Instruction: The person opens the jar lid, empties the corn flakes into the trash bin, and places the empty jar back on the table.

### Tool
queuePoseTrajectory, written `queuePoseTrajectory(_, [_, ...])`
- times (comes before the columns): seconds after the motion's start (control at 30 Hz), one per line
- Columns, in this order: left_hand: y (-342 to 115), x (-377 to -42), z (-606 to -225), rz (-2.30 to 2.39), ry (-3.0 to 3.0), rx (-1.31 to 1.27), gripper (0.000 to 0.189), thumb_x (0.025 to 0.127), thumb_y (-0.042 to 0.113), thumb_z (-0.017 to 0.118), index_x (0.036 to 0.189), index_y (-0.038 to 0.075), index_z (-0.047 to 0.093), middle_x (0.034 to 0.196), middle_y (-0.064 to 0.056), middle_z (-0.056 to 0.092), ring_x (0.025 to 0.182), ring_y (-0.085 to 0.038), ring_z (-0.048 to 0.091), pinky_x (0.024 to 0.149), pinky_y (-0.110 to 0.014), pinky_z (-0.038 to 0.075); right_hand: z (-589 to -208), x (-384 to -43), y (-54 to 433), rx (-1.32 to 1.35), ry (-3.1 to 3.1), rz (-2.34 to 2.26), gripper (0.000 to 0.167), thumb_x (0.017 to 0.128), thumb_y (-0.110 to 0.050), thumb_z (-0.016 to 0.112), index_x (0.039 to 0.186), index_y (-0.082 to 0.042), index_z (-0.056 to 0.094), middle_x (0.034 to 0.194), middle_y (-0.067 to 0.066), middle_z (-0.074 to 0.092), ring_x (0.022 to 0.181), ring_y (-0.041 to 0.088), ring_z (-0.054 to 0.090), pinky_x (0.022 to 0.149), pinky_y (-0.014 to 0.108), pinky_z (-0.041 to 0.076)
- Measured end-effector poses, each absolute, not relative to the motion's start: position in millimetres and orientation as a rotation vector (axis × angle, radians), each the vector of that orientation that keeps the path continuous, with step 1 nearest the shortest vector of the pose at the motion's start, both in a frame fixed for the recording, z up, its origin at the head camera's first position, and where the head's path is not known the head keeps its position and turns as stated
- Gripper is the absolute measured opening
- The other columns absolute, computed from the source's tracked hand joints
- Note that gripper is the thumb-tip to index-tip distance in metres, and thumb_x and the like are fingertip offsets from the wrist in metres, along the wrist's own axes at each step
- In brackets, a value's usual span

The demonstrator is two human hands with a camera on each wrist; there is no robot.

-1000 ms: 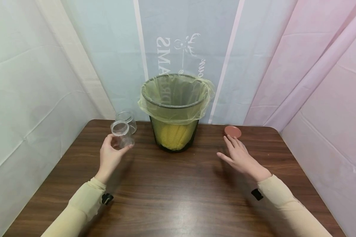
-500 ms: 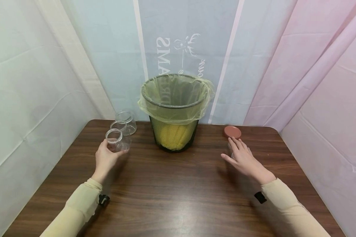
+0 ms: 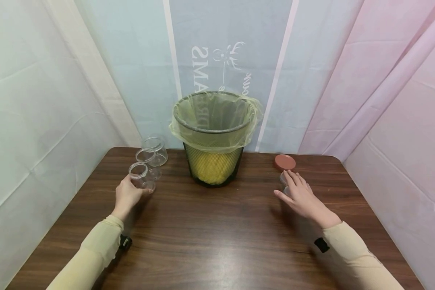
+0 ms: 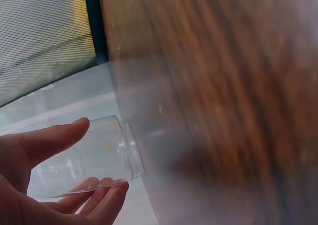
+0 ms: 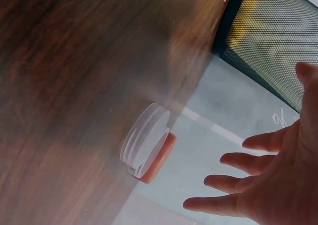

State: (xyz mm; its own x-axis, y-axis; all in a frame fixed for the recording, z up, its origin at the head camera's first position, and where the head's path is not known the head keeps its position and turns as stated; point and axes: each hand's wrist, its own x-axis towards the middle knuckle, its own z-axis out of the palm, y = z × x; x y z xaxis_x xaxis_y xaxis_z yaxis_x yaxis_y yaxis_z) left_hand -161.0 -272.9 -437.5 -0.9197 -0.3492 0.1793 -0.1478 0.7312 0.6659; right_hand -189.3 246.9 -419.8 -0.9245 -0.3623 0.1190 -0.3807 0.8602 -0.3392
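My left hand (image 3: 127,197) grips a clear jar (image 3: 138,172) at the left of the table, thumb on one side and fingers on the other. In the left wrist view this jar (image 4: 102,150) shows its threaded neck. Two more clear jars stand behind it: a middle jar (image 3: 153,161) and a wider back jar (image 3: 161,155). On the right, my right hand (image 3: 302,199) hovers with fingers spread, holding nothing. Beneath and beyond its fingers lie a reddish lid (image 3: 284,162) and two clear lids (image 3: 283,178), partly hidden by the hand.
A black mesh waste bin (image 3: 214,163) with a yellowish bag liner (image 3: 217,139) stands at the back middle, between the jars and the lids. Fabric curtains (image 3: 228,32) enclose the brown wooden table (image 3: 217,233) at the back and both sides.
My left hand has carried its jar toward me and slightly left, lowering it in front of the middle jar. My right hand has drawn back slightly to the right, uncovering more of the clear lids.
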Motion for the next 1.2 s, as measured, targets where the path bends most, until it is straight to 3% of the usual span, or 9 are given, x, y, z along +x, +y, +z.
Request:
queuePoseTrajectory(0.27, [-280, -168, -439, -0.958, -2.720, 0.385, 0.054, 0.062, 0.018, 0.086, 0.103, -0.006, 0.059, 0.097, -0.027, 0.065, 0.091, -0.045, 0.058, 0.079, -0.054, 0.043, -423, -185, 250, 0.573, -2.987, 0.582, 0.080, 0.094, -0.048, 0.051, 0.146, 0.006, 0.023, 0.150, 0.029, 0.022, 0.135, 0.054, 0.018, 0.104, 0.069, 0.018])
queuePoseTrajectory(0.73, [-288, -173, -438, -1.004, -2.791, 0.427, 0.051, 0.063, 0.018, 0.085, 0.100, -0.004, 0.057, 0.093, -0.022, 0.064, 0.089, -0.039, 0.057, 0.076, -0.048, 0.045, -421, -184, 253, 0.539, -3.009, 0.591, 0.082, 0.094, -0.051, 0.048, 0.148, 0.004, 0.019, 0.151, 0.032, 0.019, 0.136, 0.054, 0.015, 0.104, 0.069, 0.016])
queuePoseTrajectory(0.87, [-290, -172, -434, -1.015, -2.844, 0.429, 0.065, 0.066, 0.020, 0.084, 0.113, -0.010, 0.051, 0.107, -0.029, 0.060, 0.100, -0.045, 0.054, 0.084, -0.053, 0.044, -422, -186, 252, 0.540, -3.003, 0.591, 0.083, 0.094, -0.051, 0.049, 0.148, 0.004, 0.019, 0.151, 0.032, 0.020, 0.136, 0.054, 0.015, 0.104, 0.069, 0.016])
queuePoseTrajectory(1.03, [-290, -157, -415, -0.962, -2.920, 0.398, 0.087, 0.073, 0.027, 0.080, 0.132, -0.017, 0.034, 0.126, -0.040, 0.045, 0.115, -0.053, 0.044, 0.095, -0.059, 0.039, -423, -183, 251, 0.555, -2.965, 0.546, 0.083, 0.093, -0.050, 0.052, 0.148, 0.003, 0.020, 0.150, 0.030, 0.022, 0.137, 0.052, 0.017, 0.102, 0.071, 0.018])
queuePoseTrajectory(1.2, [-274, -133, -393, -0.921, -2.806, 0.413, 0.089, 0.081, 0.028, 0.073, 0.140, -0.017, 0.023, 0.133, -0.042, 0.033, 0.122, -0.055, 0.033, 0.099, -0.062, 0.032, -423, -177, 251, 0.585, -2.896, 0.474, 0.087, 0.089, -0.051, 0.058, 0.149, 0.001, 0.021, 0.150, 0.027, 0.025, 0.138, 0.048, 0.019, 0.099, 0.074, 0.020])
